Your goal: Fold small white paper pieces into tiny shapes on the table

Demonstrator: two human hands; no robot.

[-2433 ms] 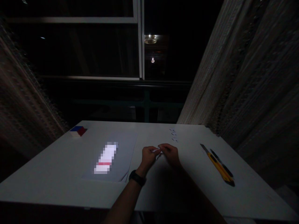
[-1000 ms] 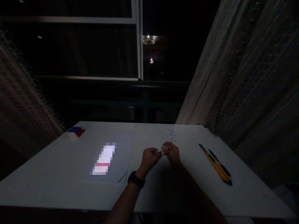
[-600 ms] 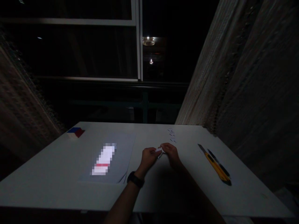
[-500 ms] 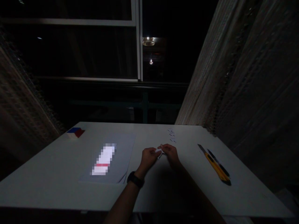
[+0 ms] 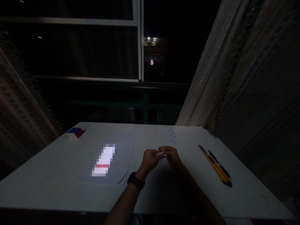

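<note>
Between my two hands is a small piece of white paper (image 5: 160,153), held above the white table (image 5: 150,134) near its middle. My left hand (image 5: 150,158), with a dark band on its wrist, is closed on the paper's left side. From the other side my right hand (image 5: 171,155) pinches the same paper, its fingers bent over the top. A narrow end of the paper sticks out below the fingertips; the rest is covered by fingers. Just beyond my right hand, several small paper pieces with dark marks (image 5: 172,136) lie in a row.
A yellow utility knife (image 5: 217,168) with its blade out lies at right beside a dark pen (image 5: 219,164). On the left, a bright blurred screen (image 5: 104,160) rests on white paper sheets (image 5: 125,150). A blue, red and white cube (image 5: 75,133) stands at the far left.
My right fingers have curled further over the paper, and the paper has shifted slightly to the right and down. The things on the table have stayed in place.
</note>
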